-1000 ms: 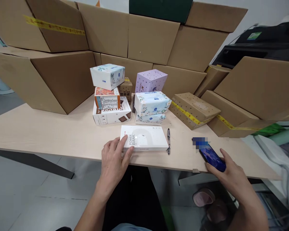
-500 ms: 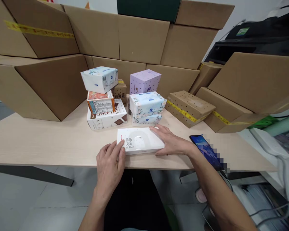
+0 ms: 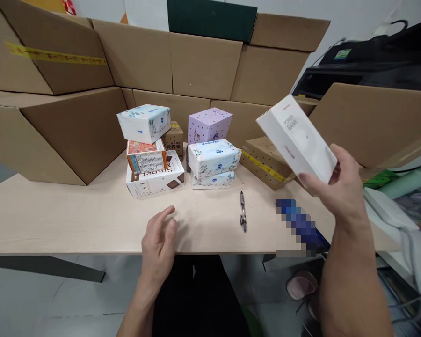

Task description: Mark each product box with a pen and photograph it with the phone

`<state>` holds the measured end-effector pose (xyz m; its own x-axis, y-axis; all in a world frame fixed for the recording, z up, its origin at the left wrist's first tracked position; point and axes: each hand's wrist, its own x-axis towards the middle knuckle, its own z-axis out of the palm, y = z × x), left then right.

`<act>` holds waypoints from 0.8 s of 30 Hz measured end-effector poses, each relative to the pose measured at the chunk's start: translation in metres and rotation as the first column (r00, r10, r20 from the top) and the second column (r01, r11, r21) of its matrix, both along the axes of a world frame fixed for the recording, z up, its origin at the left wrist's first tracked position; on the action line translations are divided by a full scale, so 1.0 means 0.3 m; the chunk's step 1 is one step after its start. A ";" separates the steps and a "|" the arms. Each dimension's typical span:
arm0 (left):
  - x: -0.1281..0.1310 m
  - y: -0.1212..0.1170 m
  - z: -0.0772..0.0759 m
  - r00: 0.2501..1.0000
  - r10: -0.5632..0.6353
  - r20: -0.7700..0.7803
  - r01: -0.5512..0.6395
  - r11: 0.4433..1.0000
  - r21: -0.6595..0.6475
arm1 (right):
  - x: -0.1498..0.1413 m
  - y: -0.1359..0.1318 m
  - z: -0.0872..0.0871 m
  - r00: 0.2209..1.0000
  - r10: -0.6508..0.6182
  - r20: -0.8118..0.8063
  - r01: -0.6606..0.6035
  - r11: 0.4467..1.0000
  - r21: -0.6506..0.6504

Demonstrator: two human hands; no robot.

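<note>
My right hand (image 3: 340, 187) grips the lower end of a white power bank box (image 3: 300, 138), which is raised and tilted above the right side of the table. Over the table's front edge, my left hand (image 3: 159, 238) is empty, with thumb and fingers apart. A pen (image 3: 243, 213) lies on the tabletop between the two hands. Below the raised box is a phone (image 3: 301, 227), partly blurred out by pixel blocks. Two tissue packs (image 3: 214, 159) are stacked in the middle, in front of a purple dotted box (image 3: 209, 125).
At the left stands a pile: a white chocolate-pictured box (image 3: 156, 180), an orange-edged carton (image 3: 146, 157) and a tissue pack (image 3: 145, 121) on top. A brown dotted box (image 3: 263, 161) with yellow tape lies right. Cardboard walls (image 3: 205, 63) enclose the back and sides of the table (image 3: 73, 215).
My right hand has lifted the power bank box off the table, up and to the right. My left hand has let go of it. The pen now shows where the box was.
</note>
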<state>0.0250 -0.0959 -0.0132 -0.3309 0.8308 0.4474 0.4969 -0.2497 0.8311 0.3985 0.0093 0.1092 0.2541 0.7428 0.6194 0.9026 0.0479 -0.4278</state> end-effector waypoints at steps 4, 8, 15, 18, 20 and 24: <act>0.013 0.017 -0.009 0.981 -0.021 -0.191 0.024 1.000 0.015 | 0.042 0.154 0.017 0.993 -0.075 -0.095 0.061 0.987 -0.147; 0.006 0.018 -0.003 0.984 -0.048 -0.173 0.043 0.999 -0.033 | 0.017 0.234 -0.022 0.980 -0.141 -0.137 0.120 0.981 -0.151; 0.036 0.143 0.101 0.985 -0.161 0.062 0.167 0.978 -0.123 | -0.251 0.245 -0.091 0.892 0.400 -0.210 -0.392 0.917 0.077; 0.076 0.242 0.162 0.969 -0.222 0.110 0.233 0.967 -0.102 | -0.370 0.270 -0.105 0.744 0.520 -0.419 -0.576 0.817 -0.010; 0.095 0.284 0.192 0.948 -0.304 0.091 0.312 0.946 -0.091 | -0.421 0.270 -0.111 0.635 0.546 -0.547 -0.658 0.753 -0.011; 0.093 0.249 0.195 0.923 -0.376 0.086 0.380 0.924 -0.038 | -0.461 0.147 -0.144 0.551 0.558 -0.620 -0.681 0.730 0.052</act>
<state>0.0528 -0.0211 0.0451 -0.0185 0.9224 0.3858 0.3092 -0.3616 0.8796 0.2601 0.0534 0.0661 -0.0673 0.9280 0.3664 0.2589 0.3709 -0.8919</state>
